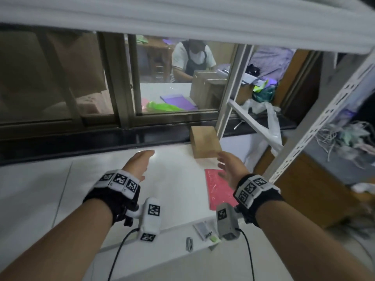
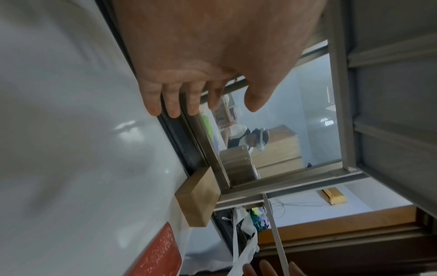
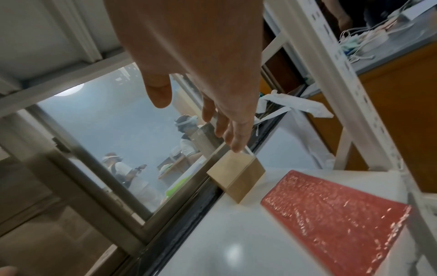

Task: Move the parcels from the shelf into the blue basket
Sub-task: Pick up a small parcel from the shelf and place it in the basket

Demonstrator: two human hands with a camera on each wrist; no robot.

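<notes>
A small brown cardboard box (image 1: pixel 205 141) (image 2: pixel 198 196) (image 3: pixel 236 175) sits at the back of the white shelf board (image 1: pixel 178 179), against the window sill. A flat pink bubble mailer (image 1: pixel 218 188) (image 2: pixel 160 252) (image 3: pixel 331 218) lies on the shelf in front of it. My right hand (image 1: pixel 227 165) (image 3: pixel 212 115) hovers with straight fingers above the mailer, just short of the box and holding nothing. My left hand (image 1: pixel 140 161) (image 2: pixel 196 100) is stretched out over the shelf to the left of the box, fingers straight and empty. No blue basket shows in any view.
A white perforated shelf upright (image 1: pixel 316 122) stands at the right, and an upper shelf (image 1: pixel 182 17) hangs overhead. Behind the shelf is a sliding window (image 1: pixel 121 82) with a person (image 1: pixel 192 57) seated beyond. Small packets and a cable (image 1: pixel 203 232) lie on a lower surface.
</notes>
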